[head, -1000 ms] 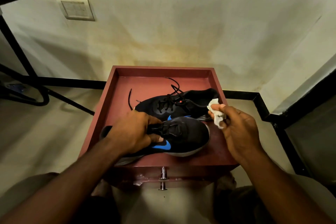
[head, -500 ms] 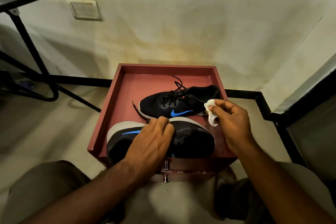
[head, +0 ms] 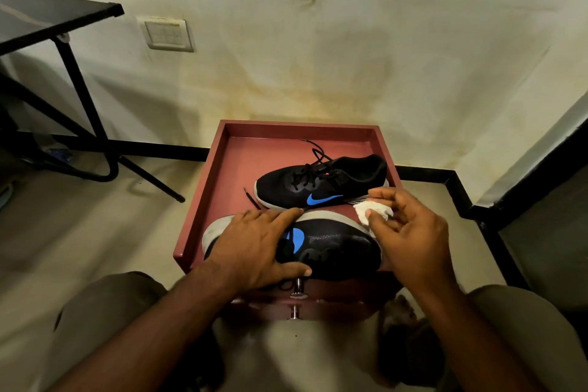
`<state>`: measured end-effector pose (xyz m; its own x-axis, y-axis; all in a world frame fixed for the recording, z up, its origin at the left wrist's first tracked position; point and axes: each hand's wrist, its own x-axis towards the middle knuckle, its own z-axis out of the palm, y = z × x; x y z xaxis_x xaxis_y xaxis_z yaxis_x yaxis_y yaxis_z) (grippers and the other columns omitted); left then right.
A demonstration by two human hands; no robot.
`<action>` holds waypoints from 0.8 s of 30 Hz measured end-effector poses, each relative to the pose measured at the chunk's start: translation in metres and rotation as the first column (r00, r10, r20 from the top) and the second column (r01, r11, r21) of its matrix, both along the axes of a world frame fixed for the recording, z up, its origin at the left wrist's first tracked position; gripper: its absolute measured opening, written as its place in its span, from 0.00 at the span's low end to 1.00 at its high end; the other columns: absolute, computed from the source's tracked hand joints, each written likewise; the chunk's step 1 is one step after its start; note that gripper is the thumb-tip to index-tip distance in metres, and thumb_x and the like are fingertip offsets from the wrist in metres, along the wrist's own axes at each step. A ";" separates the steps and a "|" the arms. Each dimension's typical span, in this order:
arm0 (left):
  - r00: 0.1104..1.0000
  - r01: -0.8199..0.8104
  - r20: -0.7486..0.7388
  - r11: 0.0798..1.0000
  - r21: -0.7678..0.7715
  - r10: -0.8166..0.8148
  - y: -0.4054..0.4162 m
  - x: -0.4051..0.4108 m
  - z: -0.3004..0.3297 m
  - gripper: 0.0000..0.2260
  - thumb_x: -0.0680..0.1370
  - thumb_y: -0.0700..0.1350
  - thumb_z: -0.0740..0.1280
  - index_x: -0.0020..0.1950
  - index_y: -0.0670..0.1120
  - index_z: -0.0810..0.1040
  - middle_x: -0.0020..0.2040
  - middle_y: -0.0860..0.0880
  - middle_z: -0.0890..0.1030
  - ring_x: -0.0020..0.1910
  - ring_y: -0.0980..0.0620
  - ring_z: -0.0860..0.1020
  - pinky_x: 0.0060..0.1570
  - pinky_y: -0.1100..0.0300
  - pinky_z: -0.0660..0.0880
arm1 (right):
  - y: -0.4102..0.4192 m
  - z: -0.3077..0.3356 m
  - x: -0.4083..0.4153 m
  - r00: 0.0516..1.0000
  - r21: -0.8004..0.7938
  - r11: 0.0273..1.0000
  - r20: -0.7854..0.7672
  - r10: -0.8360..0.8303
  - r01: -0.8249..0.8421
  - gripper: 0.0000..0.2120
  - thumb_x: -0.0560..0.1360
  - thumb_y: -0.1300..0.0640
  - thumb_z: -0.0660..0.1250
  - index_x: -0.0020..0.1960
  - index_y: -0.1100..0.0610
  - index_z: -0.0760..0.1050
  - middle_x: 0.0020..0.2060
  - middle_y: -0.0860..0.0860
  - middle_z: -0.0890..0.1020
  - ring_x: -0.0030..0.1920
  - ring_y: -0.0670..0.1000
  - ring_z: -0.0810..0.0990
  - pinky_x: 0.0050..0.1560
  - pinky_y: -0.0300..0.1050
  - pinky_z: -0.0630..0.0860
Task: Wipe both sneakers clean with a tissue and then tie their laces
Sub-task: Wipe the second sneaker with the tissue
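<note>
Near sneaker (head: 331,248) tipped on its side in tray (head: 203,188) | my left hand (head: 254,248) grips it | right hand (head: 410,239) pinches tissue (head: 370,212) at its sole edge

Both sneakers, the far sneaker (head: 321,183) and the near sneaker (head: 331,247), are black with blue swooshes and grey soles; the tissue (head: 370,212) white; the tray (head: 197,200) reddish-brown.

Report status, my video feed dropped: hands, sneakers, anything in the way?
Left hand grips near sneaker, tipped on its side. Right hand pinches tissue at its sole edge. Far sneaker upright, laces loose. Nothing in the way.
</note>
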<state>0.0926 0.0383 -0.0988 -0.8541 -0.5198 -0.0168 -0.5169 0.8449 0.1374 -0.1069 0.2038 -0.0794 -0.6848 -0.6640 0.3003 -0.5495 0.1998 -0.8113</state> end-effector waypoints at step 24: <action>0.988 0.051 0.153 0.989 -0.136 -0.030 -0.008 -0.022 -0.014 0.50 0.71 0.76 0.60 0.83 0.53 0.43 0.74 0.44 0.73 0.71 0.42 0.72 0.72 0.42 0.66 | -0.041 -0.047 0.058 0.965 0.181 0.952 -0.136 -0.225 0.248 0.12 0.79 0.59 0.70 0.61 0.55 0.73 0.50 0.49 0.79 0.50 0.48 0.79 0.45 0.33 0.72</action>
